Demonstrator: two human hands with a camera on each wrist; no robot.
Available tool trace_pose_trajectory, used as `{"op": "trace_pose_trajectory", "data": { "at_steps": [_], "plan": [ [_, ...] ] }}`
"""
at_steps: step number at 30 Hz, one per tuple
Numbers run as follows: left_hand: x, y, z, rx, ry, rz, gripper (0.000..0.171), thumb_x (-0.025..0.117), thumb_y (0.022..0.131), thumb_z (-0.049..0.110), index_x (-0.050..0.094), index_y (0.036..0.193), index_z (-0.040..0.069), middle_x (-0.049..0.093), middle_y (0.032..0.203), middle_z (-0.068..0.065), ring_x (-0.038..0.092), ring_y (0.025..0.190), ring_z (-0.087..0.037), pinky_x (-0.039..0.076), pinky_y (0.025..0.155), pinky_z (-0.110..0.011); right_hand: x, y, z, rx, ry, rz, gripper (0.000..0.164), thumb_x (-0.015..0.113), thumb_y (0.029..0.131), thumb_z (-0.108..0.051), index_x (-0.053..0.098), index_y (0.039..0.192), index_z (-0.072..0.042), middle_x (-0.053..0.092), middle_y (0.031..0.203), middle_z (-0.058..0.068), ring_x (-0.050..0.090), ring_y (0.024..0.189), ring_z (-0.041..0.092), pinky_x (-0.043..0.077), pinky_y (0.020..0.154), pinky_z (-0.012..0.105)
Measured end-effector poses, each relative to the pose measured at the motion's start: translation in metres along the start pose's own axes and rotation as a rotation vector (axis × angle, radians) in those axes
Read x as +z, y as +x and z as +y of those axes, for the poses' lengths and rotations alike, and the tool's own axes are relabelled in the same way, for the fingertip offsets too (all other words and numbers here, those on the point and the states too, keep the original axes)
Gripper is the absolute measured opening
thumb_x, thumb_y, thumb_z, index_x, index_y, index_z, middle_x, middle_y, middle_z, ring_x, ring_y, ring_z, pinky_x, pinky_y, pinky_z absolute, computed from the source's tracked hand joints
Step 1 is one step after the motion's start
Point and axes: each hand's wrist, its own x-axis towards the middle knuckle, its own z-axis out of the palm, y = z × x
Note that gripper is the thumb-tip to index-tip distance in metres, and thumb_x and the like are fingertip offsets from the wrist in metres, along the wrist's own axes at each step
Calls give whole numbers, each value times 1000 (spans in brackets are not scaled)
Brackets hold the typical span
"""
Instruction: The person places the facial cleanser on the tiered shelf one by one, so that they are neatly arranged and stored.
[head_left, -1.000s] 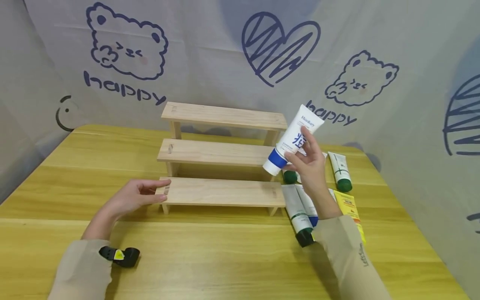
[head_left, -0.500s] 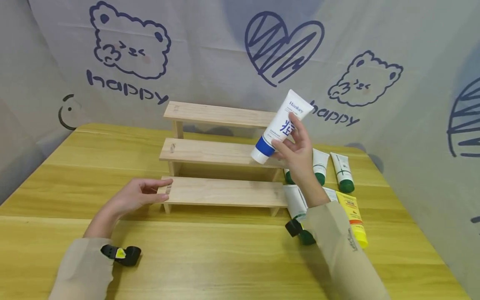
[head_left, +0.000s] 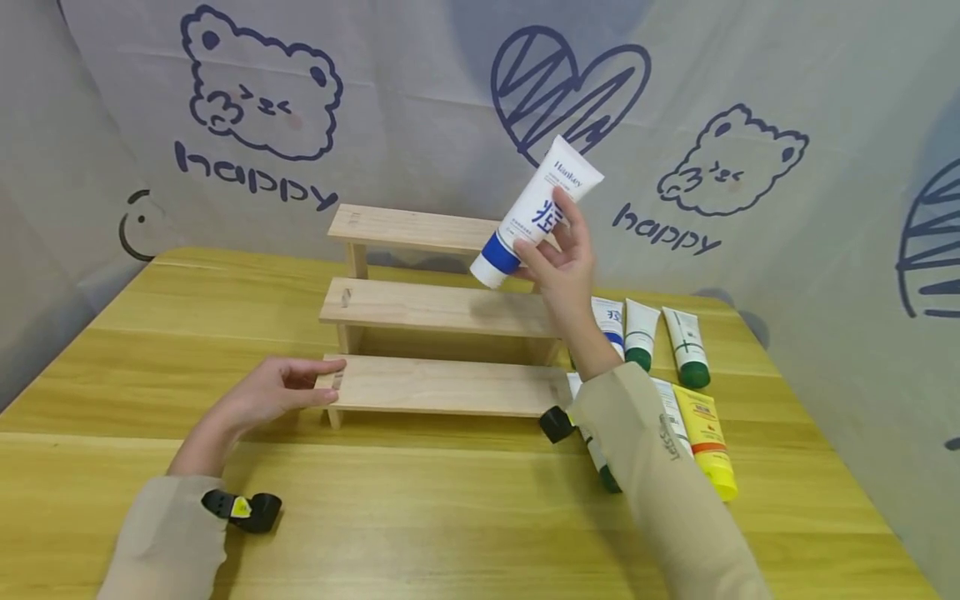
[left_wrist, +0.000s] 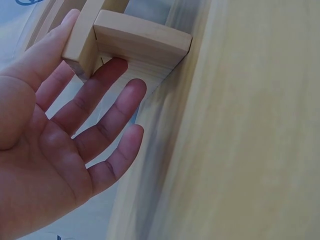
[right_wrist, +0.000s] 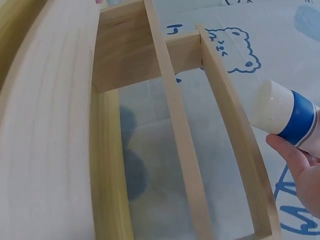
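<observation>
Right hand (head_left: 564,262) pinches a white plastic squeeze tube with a blue band (head_left: 531,208), thumb and fingers closed on it, cap tilted downward, raised near the right half of the top tier. Left hand (head_left: 262,390) grips the lowest tier's left end between thumb and forefinger. Behind, a whitish cloth backdrop (head_left: 420,125) reads "happy" twice in blue. On the yellowish wooden desk (head_left: 375,517) stands a three-tiered pale wooden rack (head_left: 420,304). Toward the desk's right edge lie white tubes with green caps (head_left: 684,337) and a yellow tube (head_left: 705,429). The held tube's label reads "Hankey" above a large blue character.
</observation>
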Motion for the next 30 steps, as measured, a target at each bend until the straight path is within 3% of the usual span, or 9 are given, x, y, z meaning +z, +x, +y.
{"op": "trace_pose_trajectory", "data": {
  "at_steps": [13,24,30],
  "plan": [
    [1,0,-1,-2,-3,2,56,62,84,31,46,130,4,33,136,-24,36,117,-37,36,88,-48,37,26,7,-108,-64,-36,62,57,81,11,34,136,-7,46,121,11,54,98,28,50,68,39],
    [1,-1,0,15,-10,0,55,62,85,30,46,129,3,33,137,-22,31,121,-40,33,91,-50,63,39,11,-235,-244,-83,55,56,79,14,37,130,3,45,117,16,55,92,28,49,71,34],
    [1,-1,-2,16,-9,5,53,62,85,29,47,129,2,34,136,-21,33,121,-38,34,91,-48,71,40,10,-235,-264,-119,53,53,79,17,36,129,6,43,124,19,53,97,30,47,76,33]
  ]
}}
